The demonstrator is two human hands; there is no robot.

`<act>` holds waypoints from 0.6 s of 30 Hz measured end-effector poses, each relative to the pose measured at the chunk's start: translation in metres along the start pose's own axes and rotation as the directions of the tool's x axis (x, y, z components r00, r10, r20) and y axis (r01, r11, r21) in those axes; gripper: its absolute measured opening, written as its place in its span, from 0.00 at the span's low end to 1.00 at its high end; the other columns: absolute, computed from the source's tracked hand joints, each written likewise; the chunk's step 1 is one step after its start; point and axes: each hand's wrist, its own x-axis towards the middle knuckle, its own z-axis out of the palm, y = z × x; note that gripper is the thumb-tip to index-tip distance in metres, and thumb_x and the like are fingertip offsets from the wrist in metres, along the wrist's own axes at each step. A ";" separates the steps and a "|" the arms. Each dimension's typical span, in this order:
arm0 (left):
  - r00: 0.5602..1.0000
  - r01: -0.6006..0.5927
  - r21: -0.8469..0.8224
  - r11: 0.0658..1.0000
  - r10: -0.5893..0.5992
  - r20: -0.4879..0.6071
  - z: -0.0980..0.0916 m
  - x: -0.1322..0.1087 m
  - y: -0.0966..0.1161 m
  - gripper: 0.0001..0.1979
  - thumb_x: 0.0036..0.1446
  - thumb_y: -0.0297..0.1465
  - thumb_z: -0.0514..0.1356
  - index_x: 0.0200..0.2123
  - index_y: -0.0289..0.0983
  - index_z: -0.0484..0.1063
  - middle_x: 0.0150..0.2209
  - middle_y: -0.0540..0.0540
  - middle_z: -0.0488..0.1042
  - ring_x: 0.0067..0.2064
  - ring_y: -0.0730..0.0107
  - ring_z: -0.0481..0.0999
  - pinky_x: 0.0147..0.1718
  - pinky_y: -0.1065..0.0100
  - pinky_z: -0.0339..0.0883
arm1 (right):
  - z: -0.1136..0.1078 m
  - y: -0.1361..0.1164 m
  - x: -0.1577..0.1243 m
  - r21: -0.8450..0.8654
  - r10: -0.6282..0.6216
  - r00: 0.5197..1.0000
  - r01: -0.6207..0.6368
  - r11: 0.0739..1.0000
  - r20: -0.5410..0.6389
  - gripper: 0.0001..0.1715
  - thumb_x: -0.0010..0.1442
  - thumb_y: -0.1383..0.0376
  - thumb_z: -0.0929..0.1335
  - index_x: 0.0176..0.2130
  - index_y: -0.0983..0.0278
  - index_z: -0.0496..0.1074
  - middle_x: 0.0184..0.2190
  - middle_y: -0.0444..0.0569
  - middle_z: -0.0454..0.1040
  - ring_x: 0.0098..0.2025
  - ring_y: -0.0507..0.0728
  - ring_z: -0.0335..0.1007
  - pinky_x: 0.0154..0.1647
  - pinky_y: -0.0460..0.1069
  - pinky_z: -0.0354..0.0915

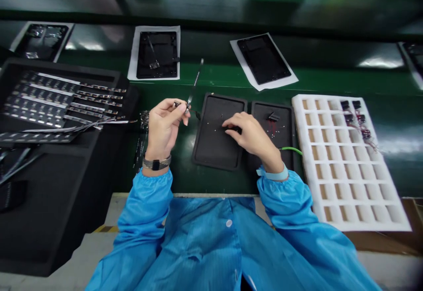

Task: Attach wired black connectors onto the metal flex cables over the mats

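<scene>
My left hand (pixel 164 125) is raised with its fingers pinched on a small dark part, from which a thin strip (pixel 195 80) runs up and away. My right hand (pixel 250 135) rests on a black flat panel (pixel 216 147) lying in front of me, fingers curled and pressing down near its right edge. Beside it on the right lies a second black panel (pixel 280 136), with a small black connector with red wires (pixel 272 118) on it. A green cord (pixel 292 150) runs from my right wrist.
A black tray (pixel 62 101) of component strips stands at the left. A white foam grid tray (pixel 350 167) at the right holds a few wired parts in its far cells. Further back, black panels on white sheets (pixel 157 53) (pixel 264 59) lie on the green belt.
</scene>
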 end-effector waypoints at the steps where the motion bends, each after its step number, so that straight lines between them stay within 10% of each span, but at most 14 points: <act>1: 1.000 0.001 -0.009 1.000 -0.001 0.000 -0.001 0.000 -0.001 0.13 0.49 0.36 0.78 0.33 0.37 0.80 0.34 0.46 0.78 0.30 0.74 0.75 0.25 0.73 0.68 | 0.005 -0.003 0.006 -0.046 -0.028 0.999 0.030 0.998 0.045 0.09 0.67 0.69 0.71 0.46 0.60 0.79 0.45 0.54 0.80 0.50 0.67 0.72 0.52 0.60 0.64; 11: 0.998 0.058 -0.082 0.995 -0.058 0.006 -0.003 0.005 -0.008 0.15 0.46 0.36 0.79 0.31 0.37 0.78 0.35 0.47 0.77 0.29 0.77 0.71 0.26 0.72 0.64 | 0.023 0.005 0.047 -0.169 -0.039 0.970 0.082 0.982 0.241 0.07 0.68 0.68 0.71 0.35 0.63 0.75 0.42 0.54 0.73 0.47 0.64 0.66 0.49 0.57 0.57; 18: 0.999 -0.003 -0.076 0.997 -0.001 -0.053 -0.007 0.004 -0.005 0.14 0.46 0.36 0.79 0.32 0.36 0.82 0.38 0.44 0.82 0.30 0.76 0.73 0.28 0.71 0.66 | 0.008 -0.007 0.022 0.056 -0.016 0.999 0.018 0.998 -0.052 0.07 0.72 0.65 0.67 0.38 0.60 0.71 0.36 0.51 0.80 0.43 0.63 0.72 0.54 0.59 0.61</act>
